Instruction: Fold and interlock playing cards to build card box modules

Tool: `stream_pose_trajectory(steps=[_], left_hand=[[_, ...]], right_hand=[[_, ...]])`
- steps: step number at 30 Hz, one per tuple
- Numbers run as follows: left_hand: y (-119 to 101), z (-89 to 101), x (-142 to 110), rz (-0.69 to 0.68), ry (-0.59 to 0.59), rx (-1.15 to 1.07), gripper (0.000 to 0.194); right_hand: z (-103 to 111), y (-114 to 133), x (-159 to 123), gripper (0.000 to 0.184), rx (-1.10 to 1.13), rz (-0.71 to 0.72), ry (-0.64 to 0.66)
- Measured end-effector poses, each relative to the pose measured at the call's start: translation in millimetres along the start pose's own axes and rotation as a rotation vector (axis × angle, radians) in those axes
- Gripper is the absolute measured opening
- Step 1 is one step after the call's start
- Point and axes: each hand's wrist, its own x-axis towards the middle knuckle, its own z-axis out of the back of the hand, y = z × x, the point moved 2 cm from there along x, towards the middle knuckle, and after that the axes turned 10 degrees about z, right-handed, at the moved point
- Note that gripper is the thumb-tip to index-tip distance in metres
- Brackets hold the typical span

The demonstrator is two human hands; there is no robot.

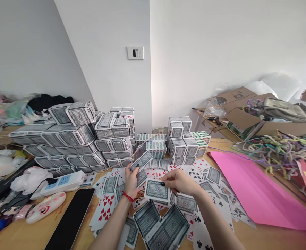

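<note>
My left hand, with a red string at its wrist, grips a joined piece of playing cards with patterned backs. To its right, my right hand pinches the edge of a single playing card, back side up. Below both hands an open-topped, heart-shaped box made of playing cards sits near the table's front edge. Loose playing cards lie scattered under and around the hands, some face up, some face down.
Stacked card boxes rise at the back left, with a smaller card stack further right. A black phone and a power strip lie at left. Pink paper, tangled yarn and a cardboard box occupy the right.
</note>
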Motion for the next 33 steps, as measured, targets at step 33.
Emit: stream_pose_trajectory(steps=[33], left_hand=[[-2.8, -3.3, -2.2, 0.013, 0.033, -0.149, 0.029]], right_hand=[[-1.8, -11.3, 9.8, 0.020, 0.083, -0.094, -0.218]])
